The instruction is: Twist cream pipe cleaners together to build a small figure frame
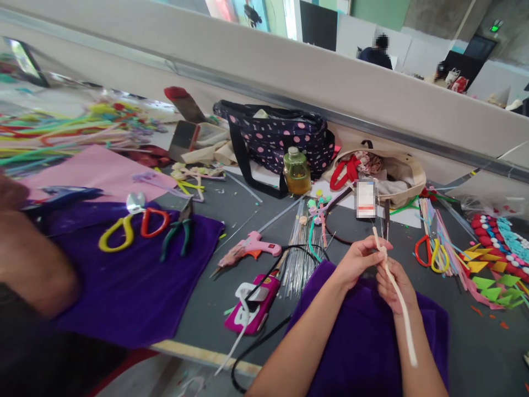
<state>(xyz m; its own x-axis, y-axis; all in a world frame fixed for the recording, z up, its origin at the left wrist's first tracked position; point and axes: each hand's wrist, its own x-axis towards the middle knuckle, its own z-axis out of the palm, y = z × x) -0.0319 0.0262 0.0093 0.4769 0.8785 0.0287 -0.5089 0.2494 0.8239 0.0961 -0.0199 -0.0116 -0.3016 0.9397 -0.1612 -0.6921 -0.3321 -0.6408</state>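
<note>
My left hand pinches a cream, fuzzy pipe cleaner near its upper part, where a small bend or knot shows. Just below, my right hand closes its fingers around the same strip. One long end hangs down over my right wrist, and a short end points up past my fingers. Both hands are over a purple cloth. Beyond them lies a phone with a white screen. To their left, clear thin sticks and a pink glue gun rest on the grey table.
Scissors and pipe cleaners lie to the right. Behind stand a bottle, a dotted bag and a beige bag. At left, a co-worker's arm is near pliers and more scissors. A black cable crosses the table.
</note>
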